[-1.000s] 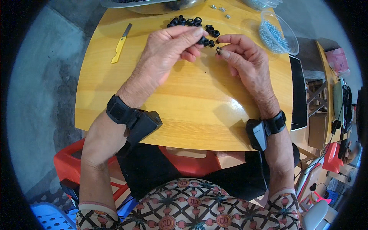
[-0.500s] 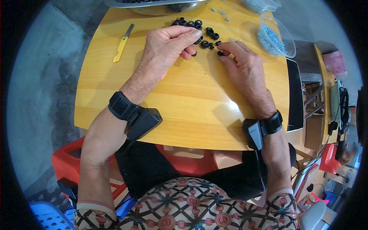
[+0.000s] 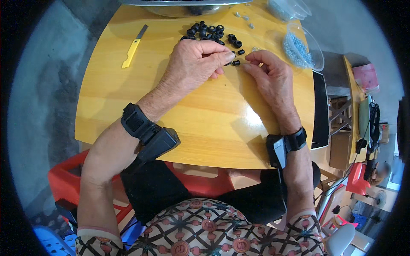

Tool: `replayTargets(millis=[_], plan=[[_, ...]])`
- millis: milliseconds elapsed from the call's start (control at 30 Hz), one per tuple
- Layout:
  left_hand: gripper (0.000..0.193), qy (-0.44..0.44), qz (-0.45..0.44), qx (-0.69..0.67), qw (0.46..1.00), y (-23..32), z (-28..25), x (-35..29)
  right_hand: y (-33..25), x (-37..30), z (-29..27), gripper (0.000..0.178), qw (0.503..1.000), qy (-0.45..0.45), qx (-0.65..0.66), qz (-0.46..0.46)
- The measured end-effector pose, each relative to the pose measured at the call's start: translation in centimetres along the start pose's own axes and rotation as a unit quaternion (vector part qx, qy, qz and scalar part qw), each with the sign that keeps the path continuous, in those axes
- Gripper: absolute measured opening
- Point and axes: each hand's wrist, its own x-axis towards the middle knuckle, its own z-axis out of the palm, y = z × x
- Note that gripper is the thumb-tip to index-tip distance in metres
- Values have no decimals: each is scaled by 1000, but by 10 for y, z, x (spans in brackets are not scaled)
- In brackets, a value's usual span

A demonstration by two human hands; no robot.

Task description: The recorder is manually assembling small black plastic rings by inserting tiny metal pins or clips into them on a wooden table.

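Note:
Over the far half of the yellow wooden table (image 3: 171, 128), my left hand (image 3: 192, 64) is closed, thumb pressed against its fingers. Dark bits show beside its fingertips, but what the fingers hold is hidden. My right hand (image 3: 271, 74) faces it, thumb and forefinger slightly apart with nothing visible between them. Just left of these fingertips is a small black spool-shaped part (image 3: 236, 62). Another small black part (image 3: 241, 52) lies slightly farther away. Behind my left hand sits a loose group of black ring-shaped parts (image 3: 212, 29), partly covered by the hand.
A yellow-handled knife (image 3: 132, 51) lies at left. At the far right are a clear tub of small pale bluish pieces (image 3: 297, 49) and a second tub (image 3: 286, 9). A metal basin (image 3: 183, 9) stands at the far edge. Few silvery pieces (image 3: 245, 18) lie nearby.
The small black part at my right fingertips now sits left of them, apart from the forefinger. My left hand has moved right, closer to my right hand. The whole view has shifted slightly.

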Motion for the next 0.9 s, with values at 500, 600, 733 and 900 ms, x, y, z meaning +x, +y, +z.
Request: replayTargets(millis=[500,600,733,900], plan=[[25,-34,-25,-71,997,1,6,-4,5,1,-9,11,992,118,36,24],[24,-67,-41,-88,993,-2,9,-6,12,5,-15,11,986,163,18,0],[22,-105,-12,-89,990,-4,15,-10,14,6,-17,11,986,169,5,2],[21,-122,6,-88,989,-2,17,-12,10,5,-15,9,985,172,7,10]])
